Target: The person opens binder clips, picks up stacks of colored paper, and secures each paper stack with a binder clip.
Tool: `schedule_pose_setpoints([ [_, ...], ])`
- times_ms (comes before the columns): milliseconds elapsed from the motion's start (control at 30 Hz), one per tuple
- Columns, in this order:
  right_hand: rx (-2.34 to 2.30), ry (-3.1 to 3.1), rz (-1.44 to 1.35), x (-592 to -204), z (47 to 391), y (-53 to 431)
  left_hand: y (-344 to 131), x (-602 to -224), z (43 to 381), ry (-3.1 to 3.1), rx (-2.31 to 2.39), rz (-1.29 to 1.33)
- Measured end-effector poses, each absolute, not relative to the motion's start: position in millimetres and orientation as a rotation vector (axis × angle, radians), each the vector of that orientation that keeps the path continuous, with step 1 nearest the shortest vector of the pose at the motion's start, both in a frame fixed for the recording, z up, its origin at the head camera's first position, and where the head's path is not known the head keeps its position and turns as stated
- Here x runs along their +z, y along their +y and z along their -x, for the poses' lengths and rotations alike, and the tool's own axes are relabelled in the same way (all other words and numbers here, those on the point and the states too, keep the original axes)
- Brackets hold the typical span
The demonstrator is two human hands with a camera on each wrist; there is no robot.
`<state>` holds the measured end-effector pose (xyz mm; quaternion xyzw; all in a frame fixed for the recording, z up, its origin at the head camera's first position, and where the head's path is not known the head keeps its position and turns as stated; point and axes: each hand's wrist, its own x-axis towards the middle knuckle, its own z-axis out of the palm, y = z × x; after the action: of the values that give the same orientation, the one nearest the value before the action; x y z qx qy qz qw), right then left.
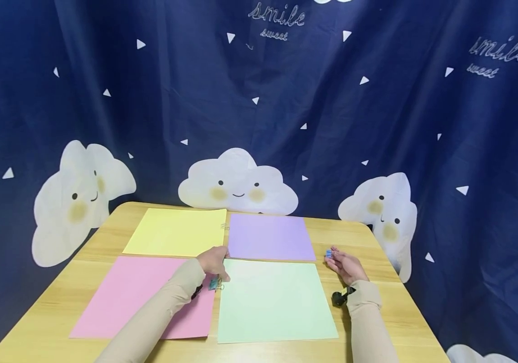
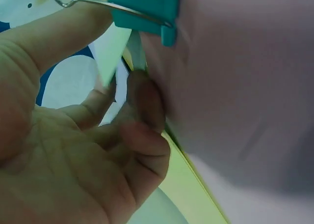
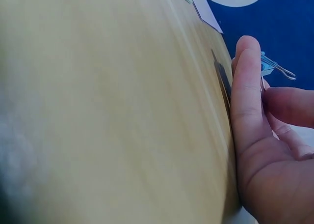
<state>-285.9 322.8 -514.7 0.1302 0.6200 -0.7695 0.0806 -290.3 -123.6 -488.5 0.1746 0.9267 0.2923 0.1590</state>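
My left hand (image 1: 213,262) is over the inner corners of the colored sheets, thumb and forefinger apart; in the left wrist view its other fingers are loosely bent. A teal binder clip (image 2: 147,8) with a wire handle is close to the thumb, at the right edge of the pink sheet (image 1: 127,297). I see nothing clearly held in that hand. Beyond the right side of the sheets, my right hand (image 1: 347,264) pinches a small blue binder clip (image 1: 329,253) at its fingertips. In the right wrist view, fingers partly hide this clip (image 3: 267,64).
A yellow sheet (image 1: 177,232) and a purple sheet (image 1: 271,237) lie at the back, a green one (image 1: 277,302) at front right. Wire handles (image 1: 225,227) show between the back sheets. A dark blue cloud-printed curtain (image 1: 259,121) hangs behind the wooden table (image 1: 386,322).
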Motion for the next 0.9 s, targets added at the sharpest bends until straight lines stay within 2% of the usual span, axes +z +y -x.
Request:
schedule_pose_setpoints([
  [433, -2.317, 1.844, -0.357, -515.0, 283.9, 324.5, -126.6, -497.5, 293.9, 2.362, 1.304, -0.448],
  [900, -2.318, 1.853, -0.38, -515.9, 285.0, 323.6, -131.4, -501.4, 293.6, 2.258, 1.325, -0.475],
])
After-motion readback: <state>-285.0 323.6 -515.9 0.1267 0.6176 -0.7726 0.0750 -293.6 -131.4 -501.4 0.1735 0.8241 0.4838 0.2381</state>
